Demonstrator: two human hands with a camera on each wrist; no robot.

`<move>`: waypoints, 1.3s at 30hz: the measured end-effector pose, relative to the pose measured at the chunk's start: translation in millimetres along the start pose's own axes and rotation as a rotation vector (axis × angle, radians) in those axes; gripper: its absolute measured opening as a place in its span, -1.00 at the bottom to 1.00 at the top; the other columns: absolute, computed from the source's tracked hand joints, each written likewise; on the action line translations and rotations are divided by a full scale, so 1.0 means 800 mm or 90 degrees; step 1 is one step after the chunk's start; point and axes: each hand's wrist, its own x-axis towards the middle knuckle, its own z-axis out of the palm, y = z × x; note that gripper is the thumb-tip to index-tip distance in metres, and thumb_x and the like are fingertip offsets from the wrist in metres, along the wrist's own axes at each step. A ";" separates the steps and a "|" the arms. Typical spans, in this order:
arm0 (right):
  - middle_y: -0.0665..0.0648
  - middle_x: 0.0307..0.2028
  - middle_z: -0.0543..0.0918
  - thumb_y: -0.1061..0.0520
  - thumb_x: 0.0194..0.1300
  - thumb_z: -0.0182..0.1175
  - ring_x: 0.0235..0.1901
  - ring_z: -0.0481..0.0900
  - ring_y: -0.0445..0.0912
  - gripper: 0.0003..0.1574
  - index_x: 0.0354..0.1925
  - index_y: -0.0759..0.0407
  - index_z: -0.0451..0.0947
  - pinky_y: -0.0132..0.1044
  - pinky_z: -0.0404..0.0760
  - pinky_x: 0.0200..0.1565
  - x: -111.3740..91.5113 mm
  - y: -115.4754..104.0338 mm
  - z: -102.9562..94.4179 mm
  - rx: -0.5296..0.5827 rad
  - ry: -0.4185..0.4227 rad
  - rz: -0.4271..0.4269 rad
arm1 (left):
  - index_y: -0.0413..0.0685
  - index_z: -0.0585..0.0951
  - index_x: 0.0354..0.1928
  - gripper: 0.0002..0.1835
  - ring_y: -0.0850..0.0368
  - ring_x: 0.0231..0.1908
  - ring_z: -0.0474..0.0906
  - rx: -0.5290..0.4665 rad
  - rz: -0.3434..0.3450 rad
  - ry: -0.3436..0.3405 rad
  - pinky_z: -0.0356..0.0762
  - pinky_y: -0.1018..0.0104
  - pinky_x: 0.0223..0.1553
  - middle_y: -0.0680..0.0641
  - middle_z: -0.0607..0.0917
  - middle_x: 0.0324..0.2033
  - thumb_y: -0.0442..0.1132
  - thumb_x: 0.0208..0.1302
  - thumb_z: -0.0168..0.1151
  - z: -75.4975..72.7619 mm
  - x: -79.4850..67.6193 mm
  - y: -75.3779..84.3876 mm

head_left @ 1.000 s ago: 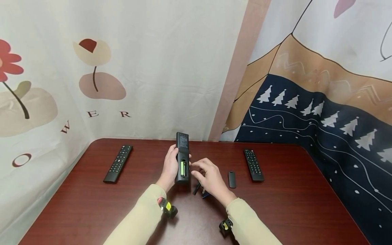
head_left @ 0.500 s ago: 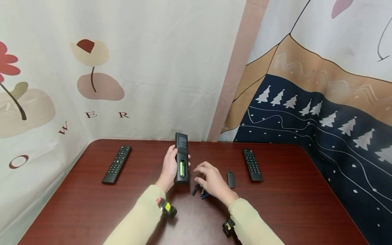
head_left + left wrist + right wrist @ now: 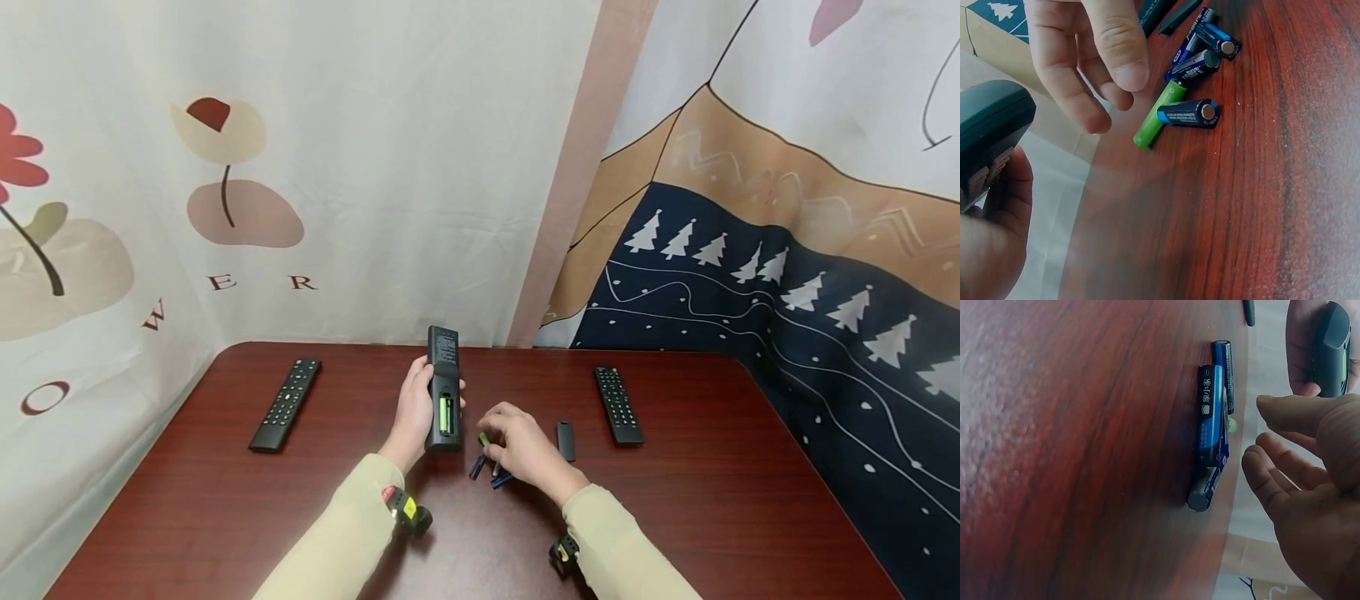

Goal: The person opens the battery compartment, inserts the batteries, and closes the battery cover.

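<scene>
Though both near batteries (image 3: 1192, 67), left hand (image 3: 415, 404) round the remote (image 3: 444, 383), right hand (image 3: 517, 442) nearer, fingers (image 3: 1264, 477) apart.

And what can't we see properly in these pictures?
Head view: the writing on the held remote, too small to read.
Left wrist view: part of that remote, cut off by the left edge.
Right wrist view: most of the loose green battery, behind blue batteries.

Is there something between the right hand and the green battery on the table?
Nothing visible stands between the right hand and the green battery, but in the left wrist view a blue battery partly hides it; whether they touch is unclear.
</scene>
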 end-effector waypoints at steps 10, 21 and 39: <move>0.11 -0.01 0.63 0.31 0.27 0.42 -0.10 0.56 -0.03 -0.68 0.02 0.24 0.70 -0.18 0.61 -0.09 0.001 0.000 0.002 -0.051 -0.030 0.001 | 0.04 0.25 0.45 -0.55 -0.01 -0.31 0.68 0.010 -0.001 0.000 0.63 0.21 -0.23 -0.41 0.60 0.06 -0.07 0.68 -0.40 -0.002 0.000 -0.002; 0.15 0.00 0.66 0.33 0.24 0.41 0.01 0.59 0.04 -0.70 -0.03 0.28 0.71 -0.08 0.61 0.04 0.005 0.003 0.004 -0.081 -0.049 -0.003 | 0.04 0.28 0.43 -0.55 -0.10 -0.29 0.68 -0.003 0.005 -0.002 0.63 0.18 -0.24 -0.39 0.62 0.02 -0.07 0.68 -0.40 -0.003 0.003 -0.005; 0.20 0.07 0.71 0.36 0.19 0.42 0.08 0.61 0.12 -0.64 -0.01 0.29 0.71 -0.01 0.59 0.12 0.009 0.006 0.004 -0.095 -0.053 -0.012 | 0.06 0.27 0.45 -0.54 -0.10 -0.29 0.68 0.005 0.007 0.003 0.64 0.19 -0.23 -0.42 0.60 0.05 -0.06 0.68 -0.41 -0.006 0.001 -0.003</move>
